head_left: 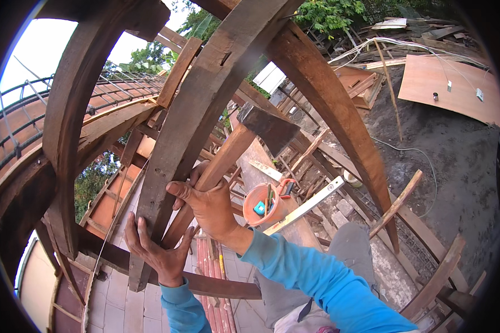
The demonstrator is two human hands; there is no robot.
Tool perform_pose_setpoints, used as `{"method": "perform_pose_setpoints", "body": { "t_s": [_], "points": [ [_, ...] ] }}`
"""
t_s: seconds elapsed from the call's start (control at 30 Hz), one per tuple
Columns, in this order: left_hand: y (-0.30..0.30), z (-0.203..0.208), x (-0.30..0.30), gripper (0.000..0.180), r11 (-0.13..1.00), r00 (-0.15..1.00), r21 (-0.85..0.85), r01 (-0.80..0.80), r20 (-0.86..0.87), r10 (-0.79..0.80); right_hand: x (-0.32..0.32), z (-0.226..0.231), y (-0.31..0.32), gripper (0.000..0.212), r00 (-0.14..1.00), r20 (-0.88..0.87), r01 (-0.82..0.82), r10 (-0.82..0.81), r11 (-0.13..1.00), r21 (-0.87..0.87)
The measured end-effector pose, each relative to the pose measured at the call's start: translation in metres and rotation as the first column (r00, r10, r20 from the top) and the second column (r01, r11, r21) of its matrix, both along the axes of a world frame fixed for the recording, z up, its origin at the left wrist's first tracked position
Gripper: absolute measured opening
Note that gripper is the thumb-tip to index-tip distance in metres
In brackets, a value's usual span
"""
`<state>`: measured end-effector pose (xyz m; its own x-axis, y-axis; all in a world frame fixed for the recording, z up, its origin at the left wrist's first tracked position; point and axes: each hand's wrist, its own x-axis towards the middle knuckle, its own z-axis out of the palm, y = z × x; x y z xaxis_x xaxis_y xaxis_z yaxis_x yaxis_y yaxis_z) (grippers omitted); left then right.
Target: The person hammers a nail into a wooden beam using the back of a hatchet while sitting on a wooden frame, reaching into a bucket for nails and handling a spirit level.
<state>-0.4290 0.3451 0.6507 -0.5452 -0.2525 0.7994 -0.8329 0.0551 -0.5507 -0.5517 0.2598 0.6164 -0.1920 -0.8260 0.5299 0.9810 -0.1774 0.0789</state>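
Left hand (164,252) seen half open, nothing gripped, fingers laid against the lower dark beam (189,116), apparently for steadying; by the right hand (211,208), fingers wrapped mid-handle, seemingly for balance, the hatchet (228,147) is held head-up alongside that beam, left of the tool bucket (253,194)

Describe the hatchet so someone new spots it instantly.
Find the thick dark beam slanting from top centre toward lower left. Just right of its middle, the right hand grips the hatchet by its wooden handle, head uppermost. Unlike the plain timbers around it, it carries a dark metal head widening rightward to a blade.
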Motion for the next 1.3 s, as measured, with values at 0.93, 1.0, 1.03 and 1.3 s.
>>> {"method": "perform_pose_setpoints", "body": {
  "t_s": [0.93, 1.0, 1.03, 1.3],
  "points": [
    [0.008, 0.051, 0.012, 0.071, 0.9, 0.985, 0.436, 0.006, -0.159, 0.07, -0.133, -0.096, -0.02, 0.033, 0.661, -0.323, 0.746, -0.677, 0.639, 0.185],
    [0.007, 0.051, 0.013, 0.072, 0.899, 0.988, 0.437, 0.013, -0.142, 0.054, -0.156, -0.094, -0.028, 0.028, 0.413, -0.487, 0.904, -0.77, 0.41, 0.118],
    [0.009, 0.052, 0.014, 0.072, 0.9, 0.991, 0.436, 0.0, -0.121, 0.058, -0.169, -0.087, -0.025, 0.026, 0.289, -0.578, 0.945, -0.763, 0.324, 0.044],
    [0.009, 0.053, 0.018, 0.073, 0.904, 0.996, 0.428, -0.015, -0.073, 0.051, -0.204, -0.101, 0.004, 0.032, 0.251, -0.44, 0.967, -0.862, 0.199, 0.161]
  ]
}}
